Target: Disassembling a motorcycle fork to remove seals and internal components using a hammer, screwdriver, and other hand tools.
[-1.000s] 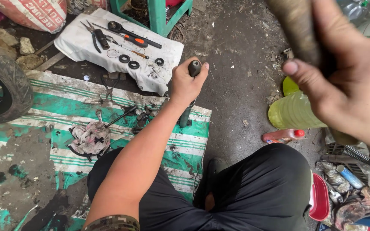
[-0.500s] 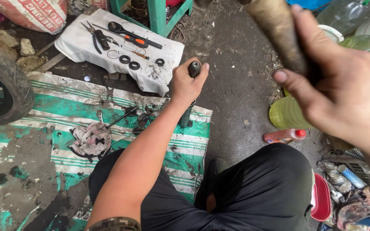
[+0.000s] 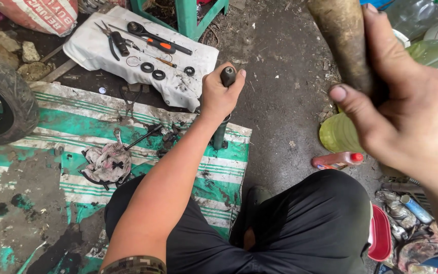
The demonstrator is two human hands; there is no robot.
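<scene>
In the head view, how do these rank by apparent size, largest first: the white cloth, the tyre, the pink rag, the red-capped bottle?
1. White cloth.
2. Tyre; cut off by the frame, so its rank against the cloth is unsure.
3. Pink rag.
4. Red-capped bottle, partly hidden.

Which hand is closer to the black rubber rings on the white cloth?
The left. The left hand grips an upright dark tube just right of the black rubber rings on the white cloth. The right hand is far off right, holding a muddy tube.
</scene>
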